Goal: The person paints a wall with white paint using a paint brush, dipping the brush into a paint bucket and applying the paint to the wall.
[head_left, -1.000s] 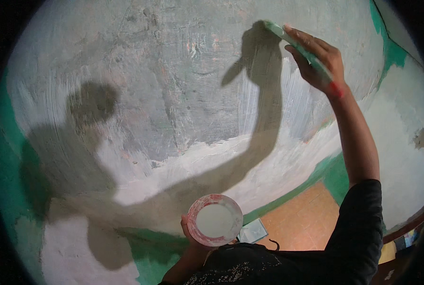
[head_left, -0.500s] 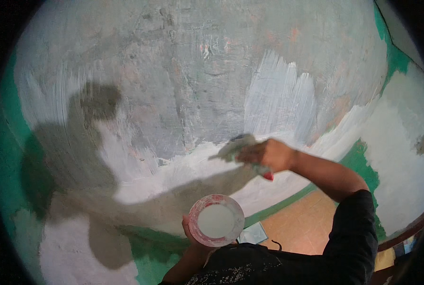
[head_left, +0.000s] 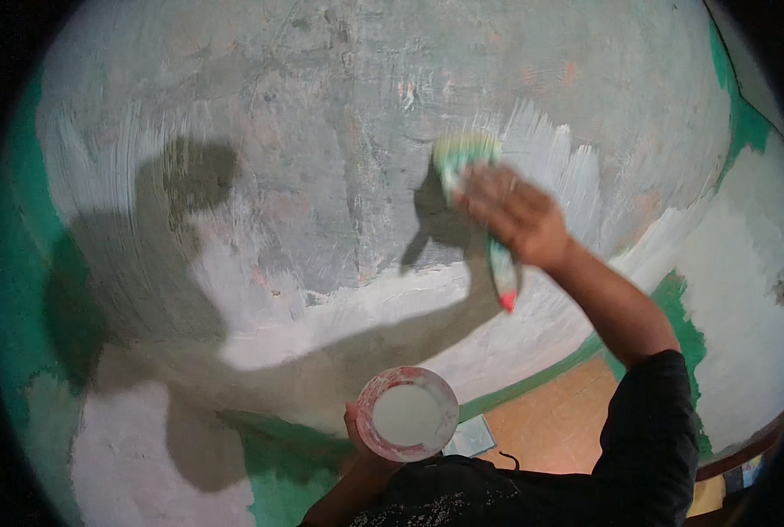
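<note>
My right hand [head_left: 519,213] is closed round a wide paintbrush [head_left: 467,151] with a red-tipped handle that points down. Its pale green bristles are at the grey wall [head_left: 295,158], just left of a patch of fresh white strokes [head_left: 554,167]; the hand is slightly blurred. Low in the middle, my left hand [head_left: 353,428] grips a round bowl [head_left: 367,432] by its left side. White paint [head_left: 406,416] fills its inside, and the reddish rim is smeared with white.
A white band [head_left: 383,294] runs along the lower wall, with green paint [head_left: 269,461] below and at both sides. Tan floor [head_left: 541,408] shows at lower right, with a pale flat square object [head_left: 474,436] near the bowl. My shadow falls across the left of the wall.
My right hand has swept the brush upward from the white band to the grey wall, its bristles now pointing up. The bowl has barely shifted, with the whole view moving slightly.
</note>
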Available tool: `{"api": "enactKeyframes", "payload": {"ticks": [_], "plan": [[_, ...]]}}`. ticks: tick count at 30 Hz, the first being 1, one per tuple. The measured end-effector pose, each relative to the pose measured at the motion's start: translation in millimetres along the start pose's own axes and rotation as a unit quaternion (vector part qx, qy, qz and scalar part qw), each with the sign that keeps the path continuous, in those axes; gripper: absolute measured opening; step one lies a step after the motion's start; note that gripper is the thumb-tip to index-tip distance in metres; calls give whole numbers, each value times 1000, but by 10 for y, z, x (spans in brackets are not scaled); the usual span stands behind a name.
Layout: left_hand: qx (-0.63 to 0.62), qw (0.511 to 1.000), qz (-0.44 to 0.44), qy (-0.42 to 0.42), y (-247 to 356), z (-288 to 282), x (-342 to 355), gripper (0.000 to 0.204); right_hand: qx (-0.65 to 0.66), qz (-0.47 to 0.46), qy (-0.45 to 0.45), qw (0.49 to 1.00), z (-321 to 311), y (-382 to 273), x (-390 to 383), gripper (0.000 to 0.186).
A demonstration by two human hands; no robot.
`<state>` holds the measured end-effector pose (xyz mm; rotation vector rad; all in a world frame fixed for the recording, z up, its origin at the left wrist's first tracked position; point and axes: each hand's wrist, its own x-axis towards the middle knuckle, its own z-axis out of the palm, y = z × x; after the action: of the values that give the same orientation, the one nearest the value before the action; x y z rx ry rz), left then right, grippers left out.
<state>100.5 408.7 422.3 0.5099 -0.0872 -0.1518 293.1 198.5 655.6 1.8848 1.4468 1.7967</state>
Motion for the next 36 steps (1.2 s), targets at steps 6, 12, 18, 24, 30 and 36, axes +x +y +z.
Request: {"api": "enactKeyframes", "payload": {"ticks": [6,12,18,24,30,36], "plan": [[-77,994,-15,-69,-53,-107,30,98,216,7,-153,964,98,-890,-864,41],[-31,999,4,-40,9,-62,-25,98,329,54,-322,886,69,-185,-455,36],[-38,998,12,-43,-25,-118,25,98,155,24,61,986,-354,811,441,33],[-39,998,11,-39,-10,-178,15,97,-14,81,51,995,-219,451,271,45],[-97,993,-4,-62,-7,-194,-2,96,182,28,-133,974,76,-865,-738,36],[-51,998,3,-32,81,-143,-59,96,380,94,-323,861,-86,-751,-572,26]]}}
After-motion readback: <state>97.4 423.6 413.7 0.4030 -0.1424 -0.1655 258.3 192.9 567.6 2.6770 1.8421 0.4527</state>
